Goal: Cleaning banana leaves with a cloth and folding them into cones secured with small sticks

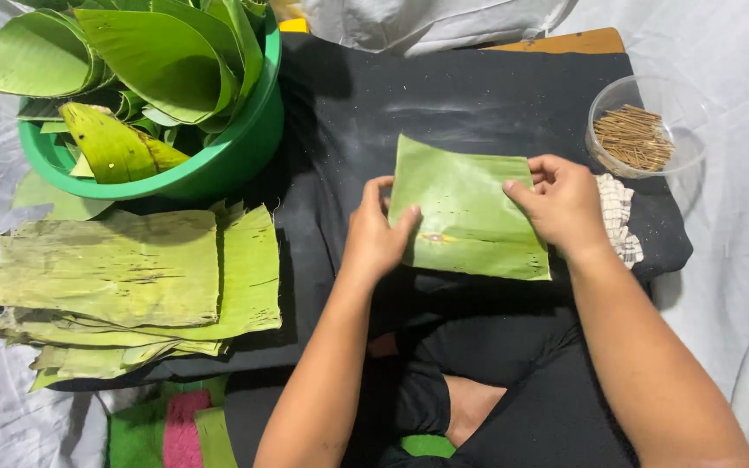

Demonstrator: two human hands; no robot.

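Black-clothed table (478,95) | one banana leaf piece (465,212) at centre, pinched by left hand (379,230) and right hand (561,204) | one green basin (218,165) far left | one leaf stack (132,290) near left | one stick bowl (639,126) far right

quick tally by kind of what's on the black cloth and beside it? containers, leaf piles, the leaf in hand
Containers: 2, a round green plastic basin of rolled leaves and a clear round plastic bowl of thin brown sticks.
Flat banana leaf stacks: 1; sheets inside too layered to count.
Single green banana leaf pieces in hand: 1, gripped by left hand and right hand.
Total: 4
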